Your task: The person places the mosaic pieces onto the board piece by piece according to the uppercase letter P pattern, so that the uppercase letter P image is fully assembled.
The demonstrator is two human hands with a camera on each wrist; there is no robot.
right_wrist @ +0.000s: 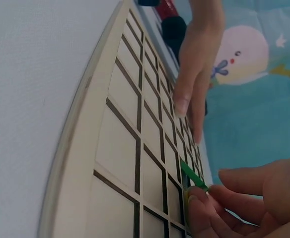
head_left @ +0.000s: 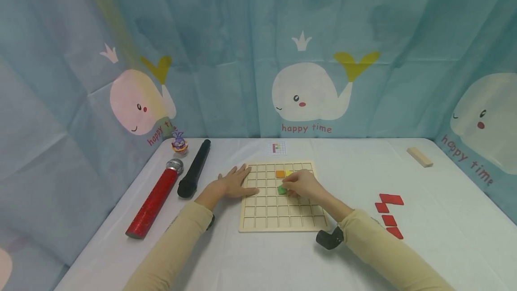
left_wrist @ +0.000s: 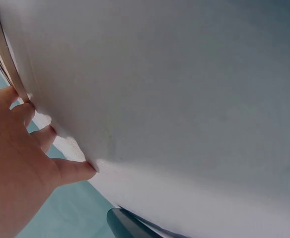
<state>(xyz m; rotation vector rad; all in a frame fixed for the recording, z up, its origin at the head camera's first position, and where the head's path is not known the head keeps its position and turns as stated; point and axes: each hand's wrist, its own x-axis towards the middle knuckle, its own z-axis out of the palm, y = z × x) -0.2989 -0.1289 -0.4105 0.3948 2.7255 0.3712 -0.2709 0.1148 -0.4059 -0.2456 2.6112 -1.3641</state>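
Note:
A wooden grid board [head_left: 262,224] lies flat in the middle of the table. My right hand [head_left: 304,185] pinches a small green square tile [head_left: 282,190] between thumb and fingers, over a cell of the grid. In the right wrist view, the green tile [right_wrist: 193,175] is tilted with one edge at the cell. An orange tile [head_left: 280,174] and a yellow tile [head_left: 288,173], partly behind my right hand, occupy cells farther back. My left hand [head_left: 235,182], fingers spread, rests at the board's left edge; its thumb reaches onto the grid.
Several red tiles [head_left: 389,220] lie to the right, and a wooden block [head_left: 419,157] farther back. A printed pattern card [head_left: 278,148] lies behind the board. Left are a red microphone [head_left: 153,202], a black microphone [head_left: 195,168] and a purple figurine [head_left: 179,143].

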